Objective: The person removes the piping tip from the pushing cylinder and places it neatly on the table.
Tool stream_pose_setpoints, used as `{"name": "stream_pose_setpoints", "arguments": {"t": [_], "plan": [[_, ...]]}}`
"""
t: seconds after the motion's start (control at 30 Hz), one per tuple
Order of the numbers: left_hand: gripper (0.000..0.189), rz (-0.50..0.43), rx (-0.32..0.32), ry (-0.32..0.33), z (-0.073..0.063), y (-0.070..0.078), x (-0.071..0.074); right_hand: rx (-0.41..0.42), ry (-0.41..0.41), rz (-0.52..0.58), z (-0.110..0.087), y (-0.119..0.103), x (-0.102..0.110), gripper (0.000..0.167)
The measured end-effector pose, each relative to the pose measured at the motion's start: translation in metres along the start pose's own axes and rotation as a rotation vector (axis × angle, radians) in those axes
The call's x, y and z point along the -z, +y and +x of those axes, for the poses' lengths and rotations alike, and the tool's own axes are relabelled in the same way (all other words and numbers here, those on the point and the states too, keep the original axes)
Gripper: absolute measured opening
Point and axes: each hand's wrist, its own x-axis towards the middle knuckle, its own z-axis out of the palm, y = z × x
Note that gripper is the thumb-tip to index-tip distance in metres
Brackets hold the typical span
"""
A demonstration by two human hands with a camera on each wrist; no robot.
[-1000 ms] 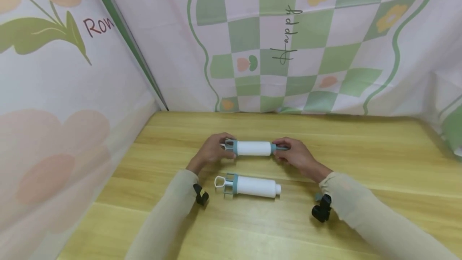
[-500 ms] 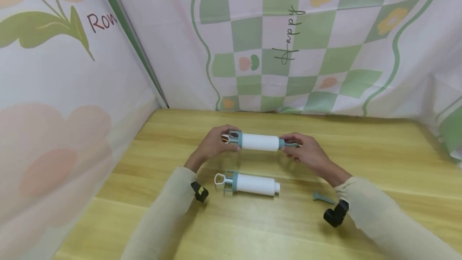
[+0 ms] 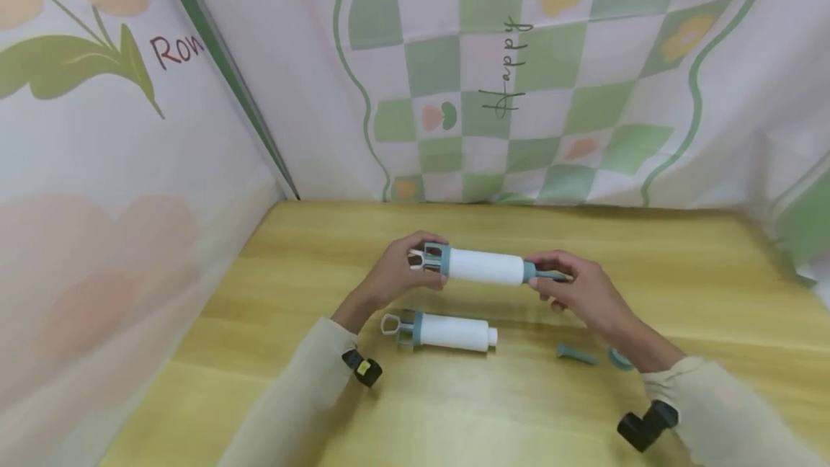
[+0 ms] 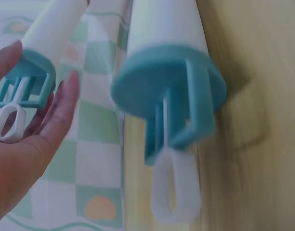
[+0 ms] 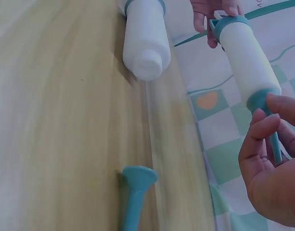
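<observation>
Both hands hold a white syringe-like tube [image 3: 486, 267] level above the table. My left hand [image 3: 400, 272] grips its teal frame end [image 4: 34, 72], where a white pull loop [image 4: 11, 124] sticks out between thumb and fingers. At the other end, my right hand [image 3: 580, 290] pinches the teal nozzle [image 5: 263, 100] by its wide base, the thin tip running back toward the palm. A second, similar tube [image 3: 454, 331] lies on the table nearer the body, its bare white neck [image 5: 147, 65] pointing right.
A loose teal nozzle [image 3: 576, 354] lies on the wooden table [image 3: 454, 409] to the right. Beside it a round teal piece [image 3: 620, 359] is partly covered by the right wrist. A printed curtain [image 3: 493, 78] hangs along the table's far edge.
The held tube has risen off the table and shifted right with both hands. As the right arm moved right, the loose nozzle and the round teal piece came into view.
</observation>
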Motion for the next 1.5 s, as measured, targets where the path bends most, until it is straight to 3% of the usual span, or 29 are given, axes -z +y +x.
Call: {"name": "stream_pose_setpoints", "arguments": {"t": [0.17,0.27,0.43,0.6,0.8,1.07,1.17,1.4,1.5], "plan": [[0.052,-0.151,0.039,-0.036,-0.009,0.008,-0.011,0.022,0.019,0.011,-0.015,0.004,-0.002,0.045],[0.049,-0.194,0.046,-0.009,-0.013,0.012,-0.019,0.054,0.029,-0.012,-0.023,0.003,0.000,0.043],[0.045,-0.101,0.012,0.076,-0.024,0.017,-0.033,0.105,0.038,-0.048,-0.037,0.001,0.001,0.039],[0.045,0.034,-0.098,0.124,-0.032,0.017,-0.043,0.118,0.016,0.041,-0.046,0.006,-0.003,0.036],[0.045,0.047,-0.165,0.119,-0.041,0.011,-0.052,0.120,0.021,0.145,-0.053,0.017,-0.010,0.031],[0.044,0.020,-0.135,0.165,-0.040,0.007,-0.063,0.155,0.065,0.284,-0.056,0.015,-0.011,0.017],[0.043,0.022,-0.124,0.188,-0.038,0.007,-0.065,0.167,0.091,0.256,-0.056,0.013,-0.010,0.017],[0.037,-0.102,-0.020,0.199,-0.038,0.005,-0.064,0.259,0.180,-0.038,-0.055,0.010,-0.010,0.022],[0.040,-0.106,-0.002,0.200,-0.039,0.005,-0.063,0.275,0.169,-0.080,-0.055,0.009,-0.009,0.023]]}}
